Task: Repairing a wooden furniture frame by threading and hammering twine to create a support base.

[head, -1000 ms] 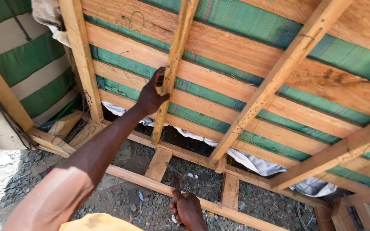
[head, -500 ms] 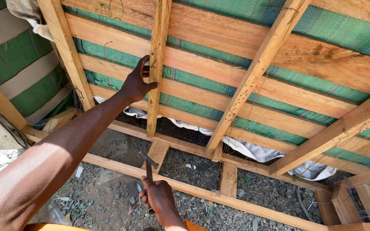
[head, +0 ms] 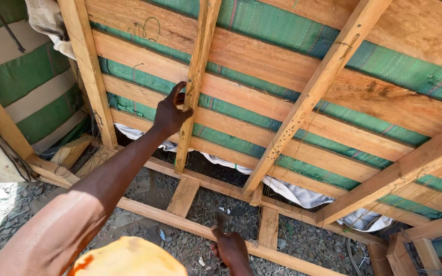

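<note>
**Left hand on the upright batten, hammer low in the right**

We see the left hand (head: 172,110) reaching up and out, its fingers wrapped around a narrow wooden batten (head: 196,76) that stands nearly upright against the plank wall (head: 262,56). The batten leans a little, its lower end resting just above the bottom rail (head: 180,220) of the frame. Behind it run horizontal planks with green woven sheeting (head: 292,30) showing through the gaps.

The right hand (head: 231,250) sits low in the view — clenched around the handle of a hammer (head: 222,220), whose dark head points up over the gravel ground (head: 216,204). It is well apart from the batten.

To the right, two thicker beams (head: 313,97) slant across the planks. A white cloth (head: 292,191) hangs out under the lowest plank — and a yellow-orange rounded object (head: 129,258) fills the bottom edge.
</note>
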